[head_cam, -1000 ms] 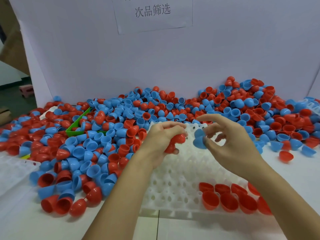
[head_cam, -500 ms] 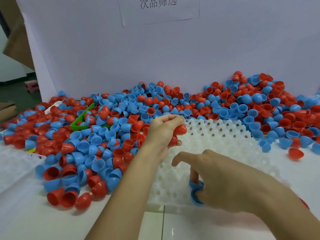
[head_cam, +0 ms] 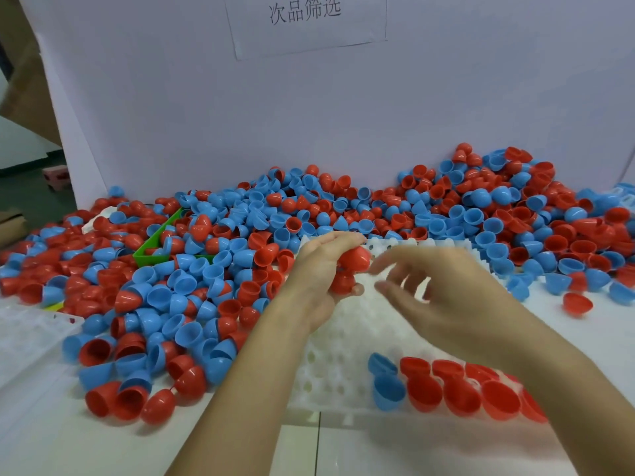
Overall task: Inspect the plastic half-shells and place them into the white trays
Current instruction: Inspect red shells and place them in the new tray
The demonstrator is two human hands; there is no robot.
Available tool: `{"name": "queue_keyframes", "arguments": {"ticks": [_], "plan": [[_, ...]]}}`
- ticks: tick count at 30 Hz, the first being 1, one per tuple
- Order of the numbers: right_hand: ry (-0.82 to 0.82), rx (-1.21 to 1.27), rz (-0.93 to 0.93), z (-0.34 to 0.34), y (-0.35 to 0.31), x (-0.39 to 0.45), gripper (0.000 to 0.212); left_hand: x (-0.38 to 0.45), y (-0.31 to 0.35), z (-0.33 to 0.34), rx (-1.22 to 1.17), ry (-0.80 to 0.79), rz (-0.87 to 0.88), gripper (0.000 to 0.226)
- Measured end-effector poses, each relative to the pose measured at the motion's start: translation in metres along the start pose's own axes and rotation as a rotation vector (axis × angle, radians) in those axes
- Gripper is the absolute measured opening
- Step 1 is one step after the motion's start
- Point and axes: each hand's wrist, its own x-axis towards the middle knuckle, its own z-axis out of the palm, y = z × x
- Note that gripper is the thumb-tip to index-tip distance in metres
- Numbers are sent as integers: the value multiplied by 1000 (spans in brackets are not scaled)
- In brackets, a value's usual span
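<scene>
My left hand [head_cam: 319, 269] hovers over the far part of the white tray [head_cam: 347, 324] and grips a few red half-shells [head_cam: 354, 261]. My right hand [head_cam: 443, 293] is just to the right of them, blurred, its fingers spread and holding nothing. In the tray's front row sit two blue half-shells [head_cam: 386, 383] at the left end of a line of red half-shells [head_cam: 460, 389]. A big heap of loose red and blue half-shells [head_cam: 240, 242] covers the table behind and left of the tray.
A green bin [head_cam: 151, 249] lies half buried in the heap at the left. Another white tray [head_cam: 24, 334] shows at the left edge. A white board with a paper sign [head_cam: 305, 15] closes off the back. One red shell [head_cam: 577, 302] lies alone at the right.
My right hand set blue shells into the tray's front row, let them go and rose toward my left hand. My left hand stayed in place with its red shells.
</scene>
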Motion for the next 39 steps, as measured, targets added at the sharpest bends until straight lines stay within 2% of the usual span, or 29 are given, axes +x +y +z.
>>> {"name": "queue_keyframes", "arguments": {"ticks": [2, 4, 7, 12, 14, 17, 21, 23, 25, 28, 30, 34, 39], "plan": [[190, 84, 43, 4, 6, 4, 17, -2, -1, 2, 61, -63, 8, 14], [236, 106, 68, 9, 10, 6, 21, -4, -1, 6, 113, -131, 7, 21], [225, 130, 92, 12, 14, 6, 26, -7, -3, 12, 171, -150, -16, 27], [109, 158, 102, 13, 15, 7, 13, -7, -6, 16, 198, -92, 8, 21], [92, 161, 106, 13, 15, 7, 19, -7, -6, 15, 178, -97, 34, 17], [107, 173, 141, 9, 17, 7, 23, -6, -5, 13, 159, -69, 44, 11], [134, 237, 194, 4, 21, 9, 21, -4, -6, 11, 144, 54, 9, 19], [203, 287, 209, 2, 21, 9, 21, -3, -6, 10, 124, 83, -5, 19], [310, 301, 210, 2, 20, 10, 19, -4, -4, 10, 142, 74, -16, 17], [390, 232, 184, 5, 21, 10, 13, -5, -2, 12, 191, 42, -56, 29], [360, 212, 155, 7, 20, 10, 11, -6, -2, 12, 203, 10, -71, 35], [247, 199, 81, 8, 19, 7, 14, -6, -2, 10, 210, -30, -46, 32], [296, 198, 73, 7, 24, 8, 22, -7, -2, 7, 187, -99, 8, 27]]}}
